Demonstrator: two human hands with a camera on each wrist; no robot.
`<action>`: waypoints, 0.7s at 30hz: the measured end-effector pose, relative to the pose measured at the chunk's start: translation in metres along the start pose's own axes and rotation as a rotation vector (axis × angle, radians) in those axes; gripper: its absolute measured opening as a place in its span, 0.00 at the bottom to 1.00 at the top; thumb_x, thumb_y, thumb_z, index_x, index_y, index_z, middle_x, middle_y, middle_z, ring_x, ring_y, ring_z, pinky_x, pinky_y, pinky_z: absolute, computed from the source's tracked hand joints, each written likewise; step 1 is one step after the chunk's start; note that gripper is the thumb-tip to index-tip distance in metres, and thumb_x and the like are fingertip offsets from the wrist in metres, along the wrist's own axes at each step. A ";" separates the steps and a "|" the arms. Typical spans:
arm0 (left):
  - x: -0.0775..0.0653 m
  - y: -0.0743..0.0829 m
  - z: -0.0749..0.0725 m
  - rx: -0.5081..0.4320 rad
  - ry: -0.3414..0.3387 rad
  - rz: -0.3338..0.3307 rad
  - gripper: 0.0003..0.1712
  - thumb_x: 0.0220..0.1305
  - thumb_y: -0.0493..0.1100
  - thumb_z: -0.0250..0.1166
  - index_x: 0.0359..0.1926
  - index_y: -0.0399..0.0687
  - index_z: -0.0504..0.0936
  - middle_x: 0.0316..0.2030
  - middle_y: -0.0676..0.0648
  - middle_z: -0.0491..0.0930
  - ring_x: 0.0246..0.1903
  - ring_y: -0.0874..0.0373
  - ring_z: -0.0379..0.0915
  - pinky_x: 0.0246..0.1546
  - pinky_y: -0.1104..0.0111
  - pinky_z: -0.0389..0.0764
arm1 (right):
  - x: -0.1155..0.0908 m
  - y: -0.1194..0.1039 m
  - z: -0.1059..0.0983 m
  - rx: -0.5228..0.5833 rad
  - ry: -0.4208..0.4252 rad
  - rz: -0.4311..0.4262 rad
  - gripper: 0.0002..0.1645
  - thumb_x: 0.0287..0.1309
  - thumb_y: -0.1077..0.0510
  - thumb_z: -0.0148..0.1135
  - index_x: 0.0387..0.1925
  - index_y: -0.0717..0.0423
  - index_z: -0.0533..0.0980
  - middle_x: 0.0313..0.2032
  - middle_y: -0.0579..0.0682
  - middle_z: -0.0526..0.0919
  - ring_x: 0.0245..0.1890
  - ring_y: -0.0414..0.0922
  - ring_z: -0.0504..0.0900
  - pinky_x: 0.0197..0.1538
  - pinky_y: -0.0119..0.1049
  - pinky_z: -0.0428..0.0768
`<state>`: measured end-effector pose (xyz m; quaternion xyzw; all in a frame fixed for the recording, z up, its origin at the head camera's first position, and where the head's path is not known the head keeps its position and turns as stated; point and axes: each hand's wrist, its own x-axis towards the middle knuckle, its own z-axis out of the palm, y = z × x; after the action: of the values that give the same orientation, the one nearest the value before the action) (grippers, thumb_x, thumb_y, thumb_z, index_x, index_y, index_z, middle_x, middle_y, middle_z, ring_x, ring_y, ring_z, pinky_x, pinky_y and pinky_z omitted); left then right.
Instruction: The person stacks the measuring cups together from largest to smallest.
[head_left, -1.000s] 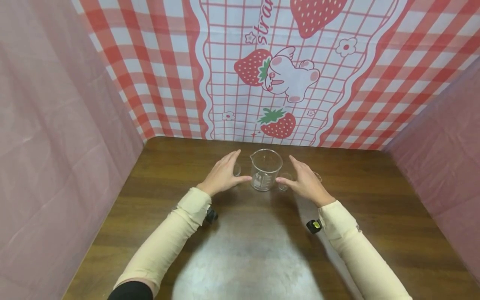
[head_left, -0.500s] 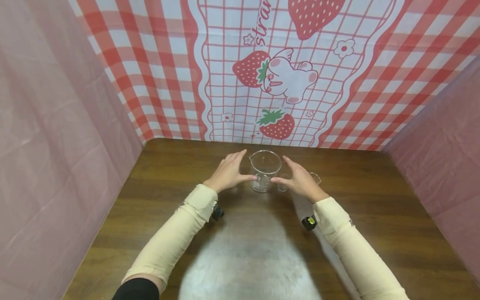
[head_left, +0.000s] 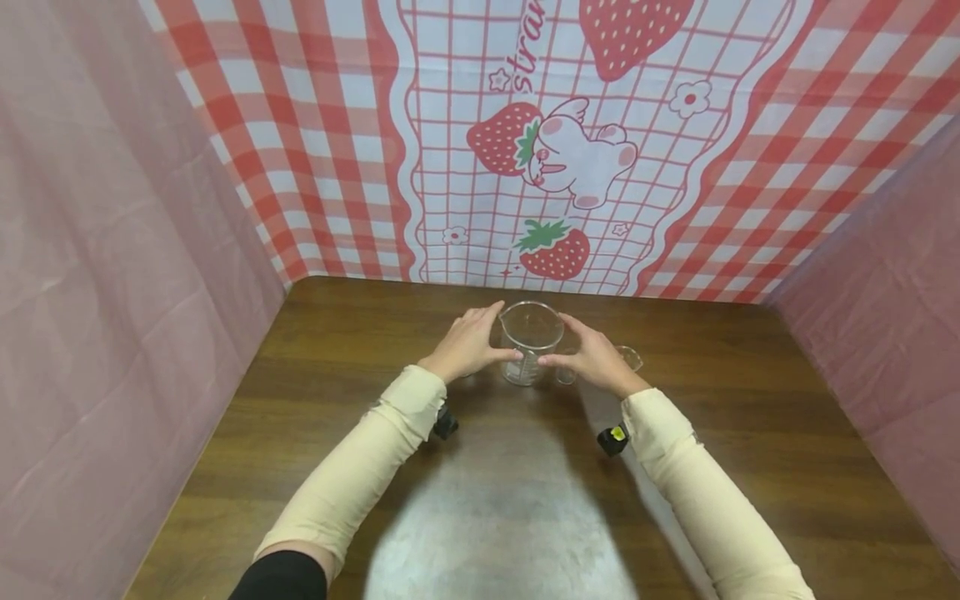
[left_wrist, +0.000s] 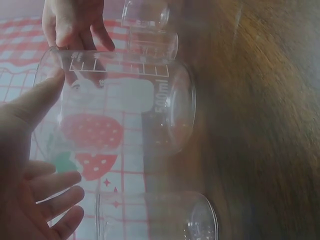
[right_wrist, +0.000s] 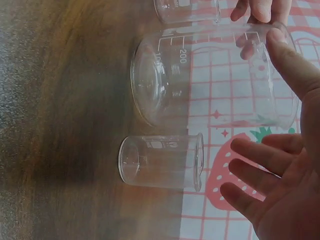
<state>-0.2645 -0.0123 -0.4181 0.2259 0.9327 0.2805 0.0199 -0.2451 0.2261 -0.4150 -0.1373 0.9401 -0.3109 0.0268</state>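
A large clear glass beaker, printed with a white scale and "500ml" in the left wrist view, stands upright toward the back of the table. My left hand is at its left side, thumb over the front near the rim. From the other side, my right hand mirrors it, its thumb at the glass near the rim. The other fingers of both hands are spread and loosely bent beside the beaker. In the wrist views, gaps show between those fingers and the glass.
A smaller beaker stands close right of the large one, with another glass vessel farther right. Left of it stands one more glass beaker, mostly behind my left hand in the head view. A checked strawberry cloth hangs behind the wooden table.
Both hands have moved inward toward the large beaker, from apart at its sides to thumbs overlapping its front and fingertips at its rim. The beaker has stayed in place.
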 end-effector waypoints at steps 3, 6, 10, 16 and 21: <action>0.001 0.002 0.001 0.008 0.001 0.008 0.57 0.53 0.64 0.70 0.74 0.42 0.54 0.72 0.42 0.62 0.70 0.44 0.60 0.72 0.49 0.61 | 0.002 0.001 0.000 0.048 -0.013 0.003 0.57 0.47 0.42 0.75 0.72 0.59 0.58 0.68 0.63 0.67 0.67 0.62 0.68 0.67 0.59 0.69; 0.002 0.003 0.003 0.030 -0.008 0.004 0.57 0.54 0.65 0.69 0.74 0.42 0.54 0.70 0.41 0.64 0.68 0.44 0.62 0.70 0.51 0.66 | 0.004 0.002 0.002 0.070 -0.024 -0.008 0.56 0.47 0.44 0.76 0.71 0.61 0.60 0.67 0.63 0.69 0.66 0.61 0.69 0.66 0.59 0.70; 0.003 0.004 0.005 0.034 -0.015 -0.010 0.56 0.55 0.66 0.68 0.75 0.44 0.54 0.69 0.41 0.66 0.67 0.44 0.65 0.65 0.50 0.72 | 0.006 0.001 0.003 0.094 -0.019 -0.011 0.53 0.47 0.46 0.76 0.69 0.63 0.62 0.64 0.62 0.73 0.64 0.60 0.71 0.65 0.58 0.71; 0.003 0.006 0.005 -0.001 -0.010 -0.026 0.54 0.54 0.65 0.69 0.73 0.46 0.57 0.65 0.39 0.72 0.61 0.44 0.72 0.59 0.50 0.77 | 0.005 -0.002 0.003 0.157 -0.008 0.003 0.49 0.48 0.48 0.75 0.68 0.64 0.64 0.62 0.62 0.76 0.62 0.61 0.73 0.64 0.58 0.72; 0.002 0.007 0.004 -0.017 -0.016 -0.051 0.52 0.53 0.64 0.70 0.72 0.48 0.59 0.63 0.41 0.74 0.60 0.45 0.74 0.58 0.51 0.78 | 0.005 -0.003 0.005 0.196 -0.013 0.003 0.47 0.49 0.51 0.75 0.66 0.64 0.65 0.61 0.63 0.76 0.61 0.62 0.74 0.63 0.58 0.74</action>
<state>-0.2629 -0.0036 -0.4175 0.2044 0.9355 0.2859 0.0364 -0.2485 0.2199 -0.4168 -0.1348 0.9051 -0.4006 0.0467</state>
